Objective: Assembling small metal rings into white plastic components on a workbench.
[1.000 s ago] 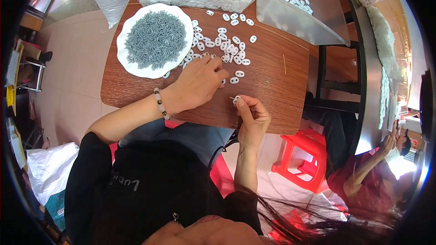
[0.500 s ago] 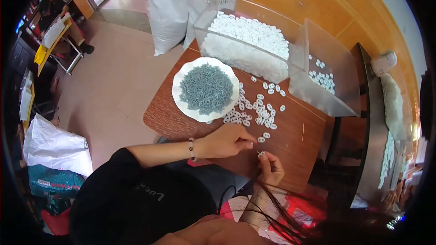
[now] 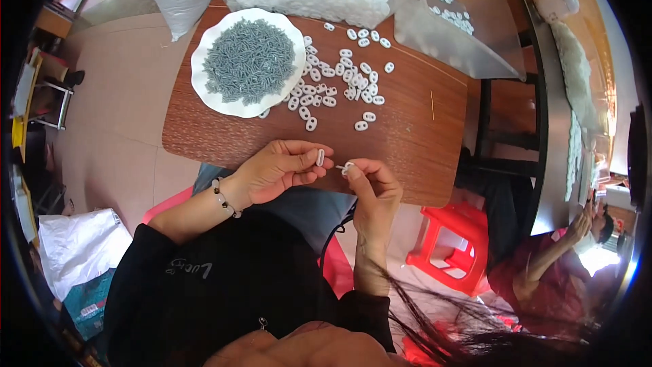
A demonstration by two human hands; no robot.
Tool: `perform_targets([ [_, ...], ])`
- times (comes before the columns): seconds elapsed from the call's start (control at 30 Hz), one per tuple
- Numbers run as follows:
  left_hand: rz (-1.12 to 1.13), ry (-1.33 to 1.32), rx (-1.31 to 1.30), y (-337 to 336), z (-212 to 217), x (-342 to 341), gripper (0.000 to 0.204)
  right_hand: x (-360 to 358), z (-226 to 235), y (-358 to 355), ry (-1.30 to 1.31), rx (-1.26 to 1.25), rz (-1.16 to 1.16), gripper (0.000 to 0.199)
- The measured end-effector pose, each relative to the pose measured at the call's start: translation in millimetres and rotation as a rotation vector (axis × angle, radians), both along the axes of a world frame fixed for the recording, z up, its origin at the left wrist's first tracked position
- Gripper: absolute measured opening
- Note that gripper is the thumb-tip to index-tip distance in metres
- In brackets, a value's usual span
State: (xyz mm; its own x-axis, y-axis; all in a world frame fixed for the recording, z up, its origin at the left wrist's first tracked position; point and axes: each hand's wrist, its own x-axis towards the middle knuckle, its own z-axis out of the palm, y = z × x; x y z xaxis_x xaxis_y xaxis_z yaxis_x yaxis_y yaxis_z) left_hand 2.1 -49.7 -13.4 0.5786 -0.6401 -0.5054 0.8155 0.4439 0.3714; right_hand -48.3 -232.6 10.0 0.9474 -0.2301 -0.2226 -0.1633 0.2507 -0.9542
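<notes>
My left hand [image 3: 288,166] pinches a small white oval plastic piece [image 3: 320,157] between thumb and fingers, its narrow side showing. Close to its right, my right hand [image 3: 372,187] grips another white two-hole piece [image 3: 348,168], from which a thin pin points toward the left hand. The two pieces are a short gap apart, over the table's near edge. Farther away, loose white two-hole pieces [image 3: 329,101] are scattered on the brown table [image 3: 407,143]. To their left stands a scalloped white plate [image 3: 202,88] heaped with small grey rod-like parts [image 3: 250,61].
A clear bin [image 3: 309,3] of white pieces lines the table's back, with another clear bin [image 3: 451,44] to its right. A thin stick [image 3: 432,105] lies on the tabletop. At right are a red stool [image 3: 451,248] and another person's arm [image 3: 553,258].
My left hand has drawn back from beside the loose pieces and now holds one. The right hand still holds its piece. The whole view has shifted, showing the table higher.
</notes>
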Motion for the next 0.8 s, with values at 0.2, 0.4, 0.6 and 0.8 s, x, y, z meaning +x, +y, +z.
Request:
perform_targets([
  [0.2, 0.011, -0.113, 0.103, -2.7, 1.0, -8.1, 0.026, -5.8, 0.2, 2.0, -0.003, -0.083, 0.051, 0.009],
  [0.4, 0.032, -0.224, 0.181, -2.3, 2.7, -9.1, 0.026, -4.7, 1.1, 0.3, -0.004, -0.215, 0.054, 0.007],
  [0.6, 0.011, -0.253, 0.222, -2.2, 2.7, -7.8, 0.026, -3.5, -4.7, 2.8, -0.028, -0.169, 0.052, 0.006],
  [0.8, 0.005, -0.295, 0.292, -2.4, 4.6, -7.6, 0.024, -1.4, -5.0, 4.1, -0.036, -0.197, 0.060, 0.006],
])
